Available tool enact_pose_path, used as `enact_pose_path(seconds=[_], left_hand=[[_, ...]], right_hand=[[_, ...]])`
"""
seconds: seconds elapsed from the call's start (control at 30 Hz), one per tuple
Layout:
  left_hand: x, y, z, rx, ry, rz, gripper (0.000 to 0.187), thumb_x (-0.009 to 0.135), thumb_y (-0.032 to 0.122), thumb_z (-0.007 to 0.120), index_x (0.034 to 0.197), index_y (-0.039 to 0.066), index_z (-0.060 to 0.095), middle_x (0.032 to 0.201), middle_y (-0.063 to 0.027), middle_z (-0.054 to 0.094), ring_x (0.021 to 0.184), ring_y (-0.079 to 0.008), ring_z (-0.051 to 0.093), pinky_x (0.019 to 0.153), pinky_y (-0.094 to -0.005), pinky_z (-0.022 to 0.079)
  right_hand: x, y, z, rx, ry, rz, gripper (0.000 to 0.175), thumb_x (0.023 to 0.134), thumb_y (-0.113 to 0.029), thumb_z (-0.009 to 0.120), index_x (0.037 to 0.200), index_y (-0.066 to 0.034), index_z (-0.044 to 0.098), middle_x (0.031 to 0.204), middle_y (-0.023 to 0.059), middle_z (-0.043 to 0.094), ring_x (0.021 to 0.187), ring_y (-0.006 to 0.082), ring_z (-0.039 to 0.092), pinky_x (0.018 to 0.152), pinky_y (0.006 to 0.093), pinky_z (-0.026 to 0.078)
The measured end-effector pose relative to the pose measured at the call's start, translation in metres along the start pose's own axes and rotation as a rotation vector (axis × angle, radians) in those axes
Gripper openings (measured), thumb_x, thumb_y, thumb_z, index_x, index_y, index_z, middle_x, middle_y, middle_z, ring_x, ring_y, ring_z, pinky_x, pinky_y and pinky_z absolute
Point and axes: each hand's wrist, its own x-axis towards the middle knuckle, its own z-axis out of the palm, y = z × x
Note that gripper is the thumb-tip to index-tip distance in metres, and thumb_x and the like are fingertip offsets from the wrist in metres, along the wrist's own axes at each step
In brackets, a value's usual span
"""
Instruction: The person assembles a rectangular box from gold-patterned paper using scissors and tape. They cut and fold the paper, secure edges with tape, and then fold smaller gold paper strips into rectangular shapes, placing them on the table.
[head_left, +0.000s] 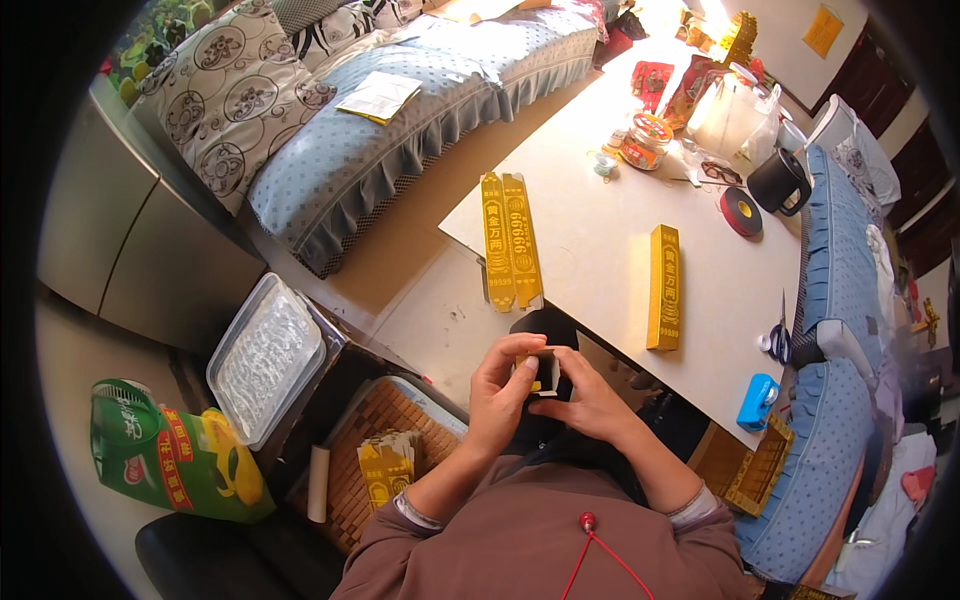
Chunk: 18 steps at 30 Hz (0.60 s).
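Note:
Close to my body, my left hand and my right hand hold a gold cardboard box between them. Its end facing me is uncovered, showing a dark inside and small flaps. My left thumb presses on one edge, while my right fingers wrap the other side. Most of the box's length is hidden. Flattened gold box blanks lie at the table corner beyond my hands, partly overhanging the edge. To the right, a formed gold box with printed writing lies on the white table.
Blue scissors, a blue tape dispenser, a red-and-black tape roll and a black mug line the table's right side. More gold blanks sit on a woven seat at left. A plastic tray stands beyond it.

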Motion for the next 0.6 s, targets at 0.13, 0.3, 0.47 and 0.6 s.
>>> enact_pose_path(seconds=[0.13,0.3,0.47,0.6], left_hand=[[-0.003,-0.006,0.002,0.082,0.008,0.081,0.017,0.100,0.003,0.058,0.116,0.003,0.066,0.129,-0.0099,0.060,0.118,-0.0149,0.058,0.103,-0.0311,0.045],[-0.003,-0.001,0.005,0.206,-0.065,0.206,0.018,0.095,0.002,0.064,0.112,0.005,0.070,0.127,-0.0125,0.061,0.118,-0.0227,0.060,0.103,-0.0344,0.046],[-0.003,-0.001,-0.004,0.335,-0.075,0.265,0.022,0.090,0.000,0.067,0.110,0.005,0.070,0.127,-0.0142,0.063,0.119,-0.0266,0.061,0.102,-0.0375,0.048],[-0.005,-0.002,-0.005,0.413,-0.069,0.285,0.023,0.087,-0.002,0.069,0.109,0.004,0.069,0.124,-0.0136,0.066,0.119,-0.0267,0.062,0.107,-0.0402,0.046]], right_hand=[[0.001,-0.014,-0.006,0.200,0.131,-0.094,0.044,0.091,-0.017,0.078,0.130,-0.0090,0.057,0.129,0.0060,0.059,0.114,0.0191,0.057,0.092,0.0337,0.051],[0.001,-0.003,0.004,0.620,0.195,0.005,0.033,0.095,-0.008,0.072,0.124,-0.0079,0.057,0.123,0.0021,0.058,0.102,0.0089,0.061,0.084,0.0260,0.052],[0.000,-0.012,-0.005,0.890,0.152,0.093,0.027,0.098,-0.008,0.069,0.123,-0.0045,0.058,0.121,0.0039,0.060,0.107,0.0113,0.062,0.086,0.0256,0.053],[0.000,-0.009,-0.008,0.958,0.194,0.200,0.027,0.097,-0.012,0.073,0.120,-0.0047,0.062,0.119,0.0054,0.062,0.107,0.0107,0.062,0.083,0.0230,0.054]])
